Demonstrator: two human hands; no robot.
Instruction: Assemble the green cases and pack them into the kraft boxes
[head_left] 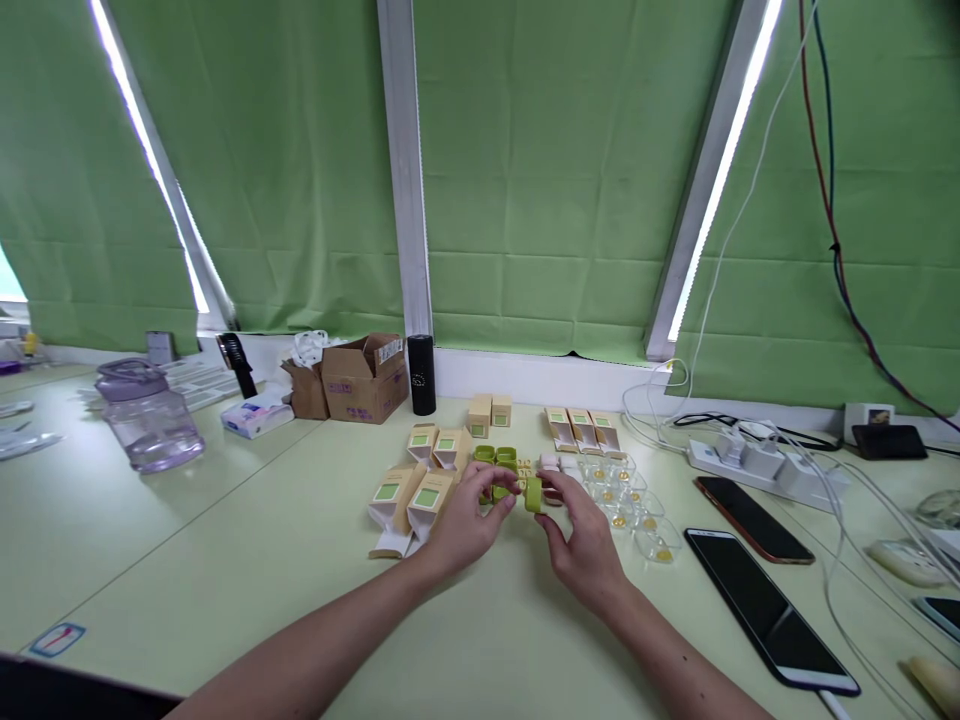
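Note:
My right hand grips a small green cup-like piece between thumb and fingers, just above the table. To its left, my left hand has thumb and fingertips drawn close together; whatever is between them is too small to make out. Behind the hands stand several green square cups, partly covered by the fingers, and small yellowish pieces. Open cardboard boxes with green labels lie beside my left hand. Clear plastic pieces with yellow centres and pale pink pieces sit by my right hand.
More small boxes stand farther back. Two phones and a white power strip with cables are on the right. A purple jug, a tissue pack, a carton and a black cylinder stand left.

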